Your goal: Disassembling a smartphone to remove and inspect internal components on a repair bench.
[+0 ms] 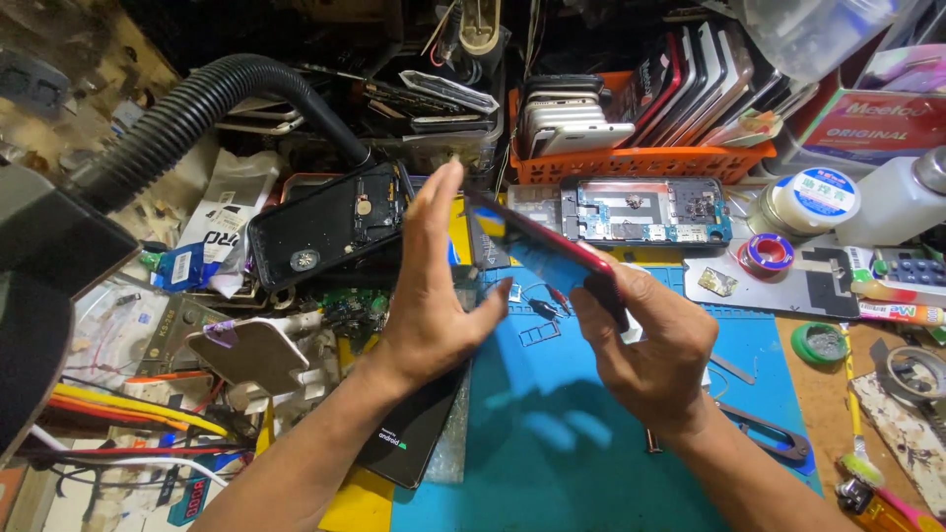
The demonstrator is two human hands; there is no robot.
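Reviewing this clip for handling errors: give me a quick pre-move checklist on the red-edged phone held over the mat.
1. Right hand grips the red-edged phone at its near end: ok.
2. Left hand is open, palm beside the phone; contact: cannot tell.
3. Phone is tilted, above the blue work mat: ok.
4. Small loose parts lie on the mat under the phone: not ok.
5. Black-handled tweezers lie close beside the right wrist: ok.

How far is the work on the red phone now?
Done: an opened phone frame lies bare beyond the blue mat. In hand: the right hand grips the red phone by its edge, and the left hand is open beside it. Left: small parts lie loose on the mat.
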